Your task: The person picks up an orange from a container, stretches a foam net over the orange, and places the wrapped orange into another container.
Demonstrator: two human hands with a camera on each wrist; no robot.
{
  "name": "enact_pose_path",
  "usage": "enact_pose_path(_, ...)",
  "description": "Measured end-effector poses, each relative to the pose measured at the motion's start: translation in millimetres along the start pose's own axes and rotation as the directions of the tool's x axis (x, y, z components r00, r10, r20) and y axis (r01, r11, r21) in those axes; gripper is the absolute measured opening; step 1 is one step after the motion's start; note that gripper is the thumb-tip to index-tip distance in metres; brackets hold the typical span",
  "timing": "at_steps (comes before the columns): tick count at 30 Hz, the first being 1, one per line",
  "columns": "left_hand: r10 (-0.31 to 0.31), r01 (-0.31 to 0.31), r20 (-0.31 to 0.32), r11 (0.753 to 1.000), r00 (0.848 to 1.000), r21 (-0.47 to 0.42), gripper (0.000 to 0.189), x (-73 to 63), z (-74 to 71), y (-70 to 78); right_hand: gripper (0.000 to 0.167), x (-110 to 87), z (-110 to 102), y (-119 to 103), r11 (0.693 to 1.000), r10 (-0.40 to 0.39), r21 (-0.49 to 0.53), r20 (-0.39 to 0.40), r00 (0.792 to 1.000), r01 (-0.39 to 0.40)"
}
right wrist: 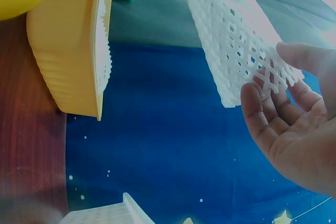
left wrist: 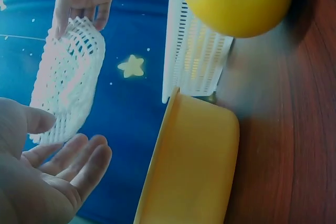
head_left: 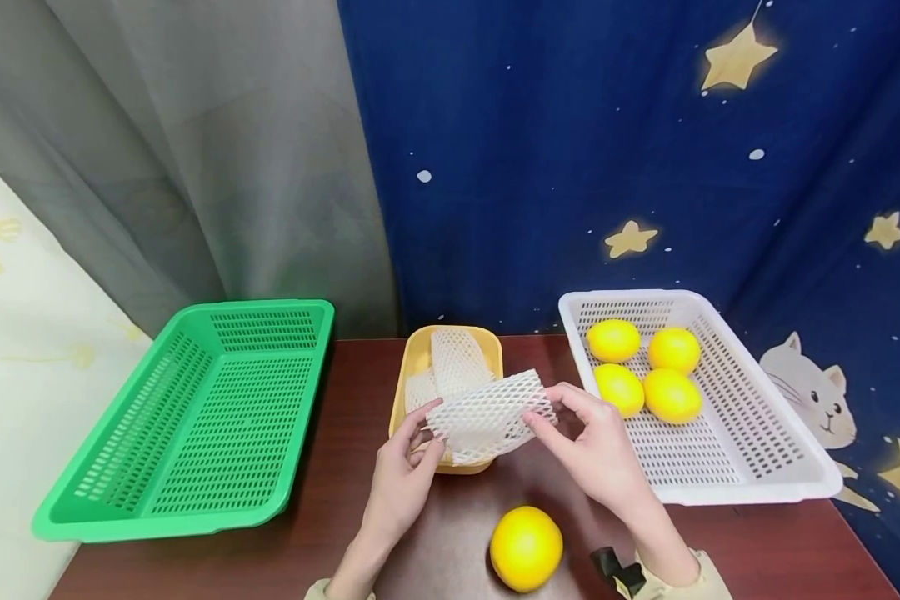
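Observation:
A white foam net sleeve [head_left: 487,419] is stretched between my two hands, above the front of a small yellow tub [head_left: 397,408]. My left hand [head_left: 405,475] pinches its left end between thumb and fingers. At the other end, my right hand [head_left: 596,442] pinches the mesh edge, as the right wrist view also shows. More foam net sleeves [head_left: 457,358] lie inside the tub. A round yellow fruit [head_left: 527,549], perhaps an orange or a lemon, rests on the table just below the hands.
On the left stands a green plastic basket [head_left: 225,425] with nothing in it. A white basket [head_left: 757,408] at the right holds several yellow fruits [head_left: 673,396]. Behind the dark red table [head_left: 360,367] hang a grey curtain and a blue star-patterned one [head_left: 495,167].

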State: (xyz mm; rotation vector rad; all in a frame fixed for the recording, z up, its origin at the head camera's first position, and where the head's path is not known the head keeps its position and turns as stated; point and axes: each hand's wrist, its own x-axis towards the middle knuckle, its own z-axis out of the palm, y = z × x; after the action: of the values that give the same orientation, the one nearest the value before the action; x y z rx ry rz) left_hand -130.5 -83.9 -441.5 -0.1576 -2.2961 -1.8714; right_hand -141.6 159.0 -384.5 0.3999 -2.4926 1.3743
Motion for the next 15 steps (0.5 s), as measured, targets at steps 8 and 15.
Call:
enact_pose_path(8, 0.005, -0.019, -0.065, 0.977, 0.998, -0.211, 0.028, -0.8, 4.2, 4.9, 0.021, 1.8, 1.9, 0.6, 0.999, 0.023, 0.023, -0.007, 1.0, -0.022)
enact_pose_path(15, 0.02, -0.045, -0.09, 0.958, 0.996, -0.284, 0.024, -3.4, 1.9, 8.6, 0.029, 3.6, 2.7, 5.2, 1.0, 0.024, 0.014, -0.044, 0.999, -0.023)
